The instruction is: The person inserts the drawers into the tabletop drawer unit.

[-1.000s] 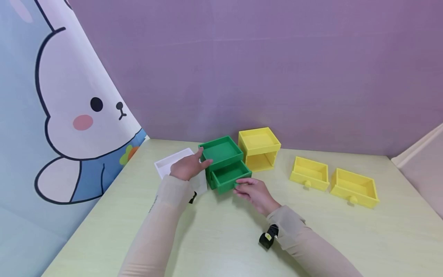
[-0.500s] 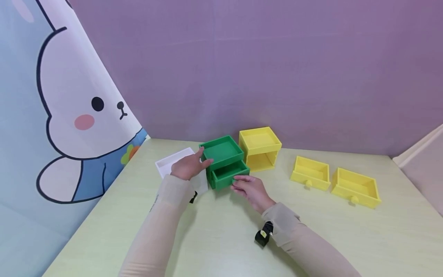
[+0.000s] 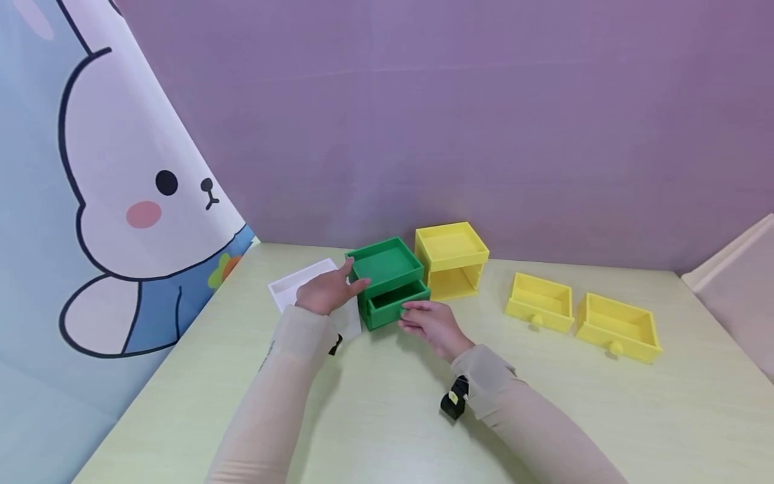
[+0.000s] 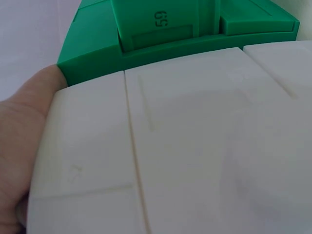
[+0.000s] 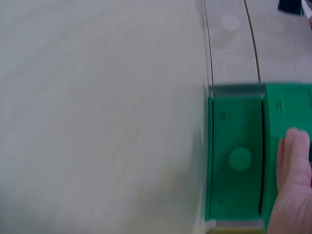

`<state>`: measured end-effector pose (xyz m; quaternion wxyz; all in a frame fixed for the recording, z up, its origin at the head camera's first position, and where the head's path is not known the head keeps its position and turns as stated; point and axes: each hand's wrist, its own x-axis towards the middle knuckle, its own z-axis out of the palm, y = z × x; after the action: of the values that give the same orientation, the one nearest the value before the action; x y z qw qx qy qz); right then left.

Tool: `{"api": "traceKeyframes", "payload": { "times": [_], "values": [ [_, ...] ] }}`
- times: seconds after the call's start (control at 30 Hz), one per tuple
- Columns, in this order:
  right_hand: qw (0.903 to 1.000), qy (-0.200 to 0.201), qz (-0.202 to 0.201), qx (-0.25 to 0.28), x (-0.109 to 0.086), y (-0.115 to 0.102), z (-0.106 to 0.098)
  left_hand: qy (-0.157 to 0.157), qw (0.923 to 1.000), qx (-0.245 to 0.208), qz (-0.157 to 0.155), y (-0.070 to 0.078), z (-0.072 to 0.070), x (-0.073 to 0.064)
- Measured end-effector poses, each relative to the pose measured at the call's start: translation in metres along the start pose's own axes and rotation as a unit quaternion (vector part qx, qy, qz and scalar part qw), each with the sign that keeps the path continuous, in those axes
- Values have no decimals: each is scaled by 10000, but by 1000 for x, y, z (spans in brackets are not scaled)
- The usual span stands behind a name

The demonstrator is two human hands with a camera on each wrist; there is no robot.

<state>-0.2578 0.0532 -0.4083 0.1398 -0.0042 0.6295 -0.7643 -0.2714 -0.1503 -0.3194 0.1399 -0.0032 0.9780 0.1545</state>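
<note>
A green cabinet [image 3: 387,261] with a tray-like top stands near the middle of the table. Its upper drawer [image 3: 396,310] sticks partly out of the front. My right hand [image 3: 437,329] pinches at that drawer's front, its fingers hiding the knob. Below, in the right wrist view, the lower drawer [image 5: 239,126] with a round knob sits flush. My left hand [image 3: 326,290] spreads over a white cabinet [image 3: 307,274], its fingertips against the green cabinet's left edge. In the left wrist view the drawer's side [image 4: 156,22] shows the mark 59.
A yellow cabinet frame [image 3: 452,259] with a hollow front stands just right of the green one. Two loose yellow drawers, a left one [image 3: 540,300] and a right one [image 3: 618,327], lie farther right. A purple cloth wall [image 3: 453,128] rises behind the table.
The green drawer has slid farther back into its cabinet, with my right hand moving along at its front. My left hand has stayed in place.
</note>
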Motion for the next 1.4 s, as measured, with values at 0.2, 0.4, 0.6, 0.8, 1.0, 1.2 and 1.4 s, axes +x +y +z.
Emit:
{"api": "traceKeyframes", "payload": {
  "times": [0.2,0.4,0.6,0.8,1.0,1.2,1.4],
  "values": [
    [9999,36,77,60,0,0,1,-20,10000,-6,-3,0,-1,-1],
    [9999,109,8,99,0,0,3,5,10000,-1,29,-1,0,-2],
    [9995,254,-9,201,0,-1,8,4,10000,0,56,-1,0,-2],
    [9992,372,-88,153,7,1,10,-51,10000,-37,60,-1,1,-1],
    [9991,397,-128,29,11,0,12,-2,10000,14,72,-1,0,1],
    [9990,444,-87,-21,11,-1,13,15,9999,36,93,-2,1,2],
    [9989,459,-51,-52,12,-3,15,-1,9999,73,70,-3,2,2]
  ]
}}
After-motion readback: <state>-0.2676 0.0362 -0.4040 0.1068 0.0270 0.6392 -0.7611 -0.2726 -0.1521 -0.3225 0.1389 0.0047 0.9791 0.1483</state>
